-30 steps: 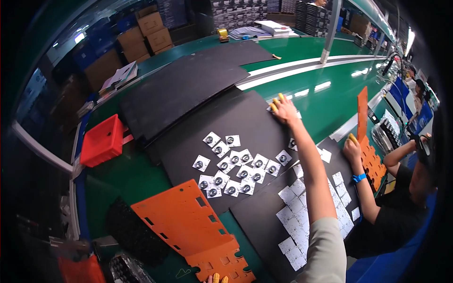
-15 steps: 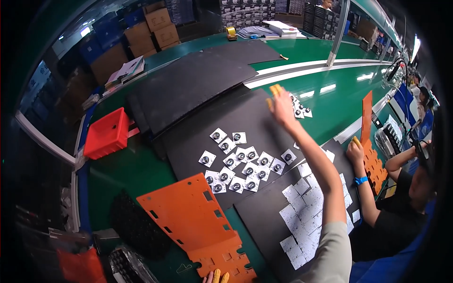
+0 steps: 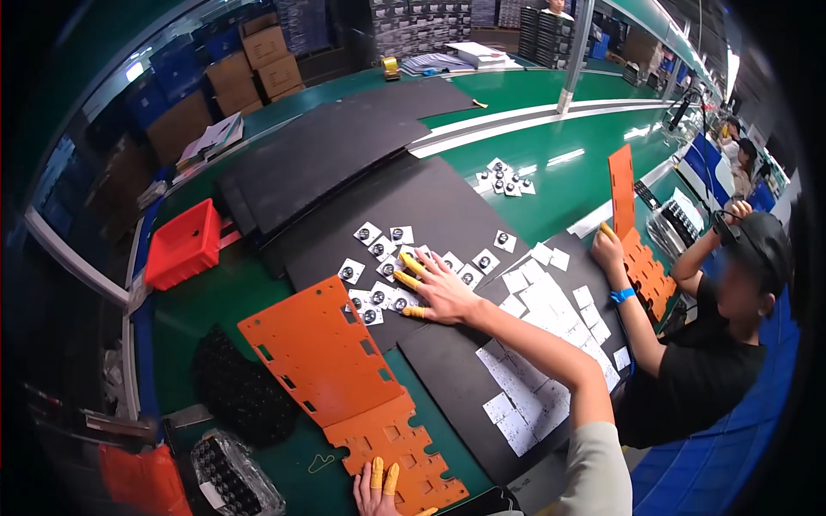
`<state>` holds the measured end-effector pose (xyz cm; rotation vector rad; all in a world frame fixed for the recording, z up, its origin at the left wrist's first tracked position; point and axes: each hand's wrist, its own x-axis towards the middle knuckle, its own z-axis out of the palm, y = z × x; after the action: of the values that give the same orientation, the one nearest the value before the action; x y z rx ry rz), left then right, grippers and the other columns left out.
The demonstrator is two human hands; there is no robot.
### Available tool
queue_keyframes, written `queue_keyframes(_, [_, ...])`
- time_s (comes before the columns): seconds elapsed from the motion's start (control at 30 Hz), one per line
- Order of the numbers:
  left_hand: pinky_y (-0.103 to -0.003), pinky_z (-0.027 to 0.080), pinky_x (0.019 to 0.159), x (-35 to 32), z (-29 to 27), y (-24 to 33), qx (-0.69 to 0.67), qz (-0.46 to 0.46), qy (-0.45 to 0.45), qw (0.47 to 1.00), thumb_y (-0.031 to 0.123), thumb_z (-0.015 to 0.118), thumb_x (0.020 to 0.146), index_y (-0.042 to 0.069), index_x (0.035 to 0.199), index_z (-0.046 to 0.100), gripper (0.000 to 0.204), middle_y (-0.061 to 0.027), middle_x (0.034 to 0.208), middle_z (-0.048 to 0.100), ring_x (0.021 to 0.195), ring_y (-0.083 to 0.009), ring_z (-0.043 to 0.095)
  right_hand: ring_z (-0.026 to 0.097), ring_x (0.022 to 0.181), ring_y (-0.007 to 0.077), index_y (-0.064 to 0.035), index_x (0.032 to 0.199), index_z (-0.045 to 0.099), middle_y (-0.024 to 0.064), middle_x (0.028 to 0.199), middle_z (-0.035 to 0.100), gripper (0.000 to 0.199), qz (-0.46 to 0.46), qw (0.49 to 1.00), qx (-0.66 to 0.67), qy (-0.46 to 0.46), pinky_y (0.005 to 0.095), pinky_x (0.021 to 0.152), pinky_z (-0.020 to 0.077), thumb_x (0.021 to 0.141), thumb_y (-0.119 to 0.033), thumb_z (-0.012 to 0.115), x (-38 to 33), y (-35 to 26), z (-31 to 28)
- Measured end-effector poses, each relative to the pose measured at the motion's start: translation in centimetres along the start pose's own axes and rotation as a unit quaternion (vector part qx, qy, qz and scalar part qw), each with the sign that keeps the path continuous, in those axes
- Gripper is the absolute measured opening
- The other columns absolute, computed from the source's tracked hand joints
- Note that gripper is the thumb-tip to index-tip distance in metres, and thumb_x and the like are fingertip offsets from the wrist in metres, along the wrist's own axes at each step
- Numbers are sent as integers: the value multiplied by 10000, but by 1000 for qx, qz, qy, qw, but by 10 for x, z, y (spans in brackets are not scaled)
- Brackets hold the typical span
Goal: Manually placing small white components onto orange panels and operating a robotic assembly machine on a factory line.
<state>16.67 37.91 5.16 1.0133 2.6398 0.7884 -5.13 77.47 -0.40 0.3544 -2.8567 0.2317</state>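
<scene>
My right hand [image 3: 434, 291], with yellow finger covers, is spread palm down over a group of small white square boards with round black parts [image 3: 379, 249]. Its fingertips touch or hover just above them; which one I cannot tell. Under and around the hand several of these boards are hidden. At the lower edge my left hand [image 3: 377, 492], also in yellow finger covers, lies with stretched fingers on the near section of an orange slotted fixture plate [image 3: 396, 443]. The fixture's taller orange panel [image 3: 318, 348] stands tilted up behind it.
Plain white boards [image 3: 542, 344] cover a black mat on the right, beside a co-worker's hand [image 3: 608, 249] at another orange fixture [image 3: 645, 267]. More lens boards [image 3: 506, 179] lie on the green table. A red bin [image 3: 183, 245] and black sheets [image 3: 318, 163] are to the left.
My right hand has come back from the far lens boards to the nearer group. The far boards now show fully. More of my left hand shows on the fixture; the whole view has shifted.
</scene>
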Motion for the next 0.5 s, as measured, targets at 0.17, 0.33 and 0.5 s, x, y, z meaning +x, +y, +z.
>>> queue_keyframes(0.17, [-587,214,1183,1,1,2,1,1,0,1000,445,890,589,66,1509,368,1123,-254,1565,309,1440,-448,265,159,1516,395,-72,1519,382,203,1603,281,770,5,999,-26,26,533,1228,123,974,-614,424,1,27,14])
queue_keyframes(0.33, [-584,220,1179,-1,2,0,7,4,9,1000,452,886,605,66,1505,374,1106,-254,1559,320,1433,-450,278,180,1511,397,-74,1519,377,208,1596,290,779,38,993,-96,56,557,1221,124,970,-625,414,-1,52,5])
queue_keyframes(0.5, [-583,223,1177,-1,1,-2,9,5,10,1000,465,882,610,67,1505,376,1103,-252,1560,321,1430,-449,283,172,1509,406,-89,1545,341,211,1598,284,992,125,979,-148,65,564,1222,90,835,-762,503,-27,63,-10])
